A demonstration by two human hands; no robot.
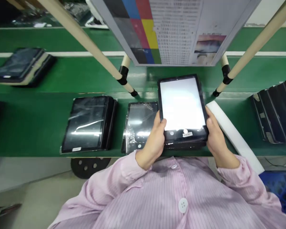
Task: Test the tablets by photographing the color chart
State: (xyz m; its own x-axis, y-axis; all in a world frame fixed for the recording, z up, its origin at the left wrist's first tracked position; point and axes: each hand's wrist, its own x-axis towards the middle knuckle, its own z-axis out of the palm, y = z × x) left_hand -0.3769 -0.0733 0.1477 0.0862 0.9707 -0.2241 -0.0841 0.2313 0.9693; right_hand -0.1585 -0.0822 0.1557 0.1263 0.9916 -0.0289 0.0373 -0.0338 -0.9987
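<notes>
A tablet (183, 103) with a lit white screen and black border is held tilted over the green bench. My left hand (155, 136) grips its left edge, thumb resting on the front border. On the opposite edge, my right hand (214, 132) is closed around the side. Small round stickers and a barcode label sit on the tablet's lower border. Beneath and left of it lies a dark film-covered tablet (140, 122), partly hidden by my left hand and the lit tablet. More dark panels show just under the held one.
Stacked tablets (84, 124) lie left, another stack (20, 65) farther back. Several dark panels (276, 111) lean at right. A white foam bar (235, 136) slants over the bench's front edge. A printed board (176, 31) on beige pipes (90, 44) overhangs the green bench (30, 127).
</notes>
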